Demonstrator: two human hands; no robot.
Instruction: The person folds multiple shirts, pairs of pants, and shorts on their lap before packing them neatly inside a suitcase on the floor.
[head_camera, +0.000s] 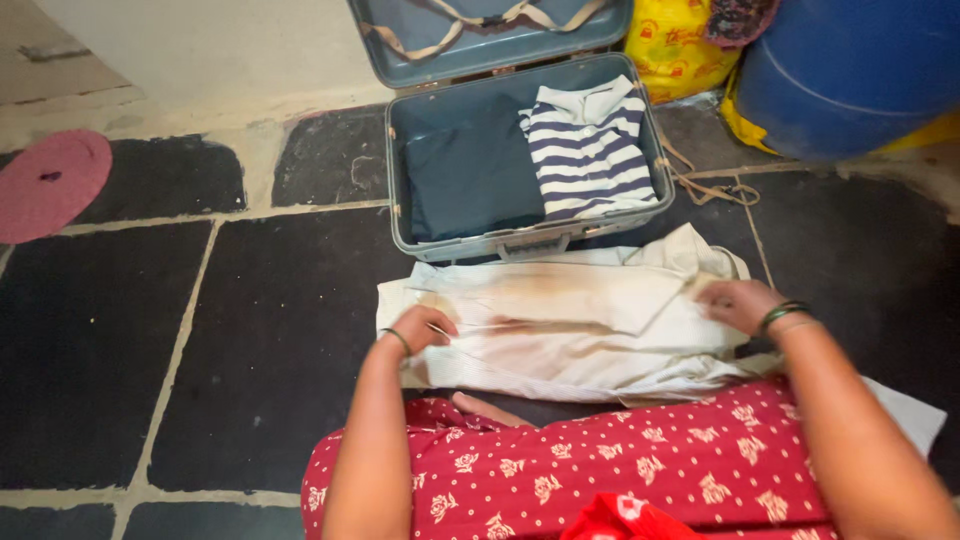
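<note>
From the head view we count one white garment (575, 330), brown-stained, lying on the dark floor (90, 340) just before one open grey-blue suitcase (400, 170). Our left hand (425, 327) pinches the cloth at its left end; our right hand (738, 303) presses flat on its right end. Inside the case lie two folded pieces: one dark garment (470, 175), one striped shirt (588, 148).

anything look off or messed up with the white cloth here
Yes. The white cloth under both hands, left and right, has a brownish stain smeared across its middle, standing out against the clean folded clothes in the suitcase.
</note>
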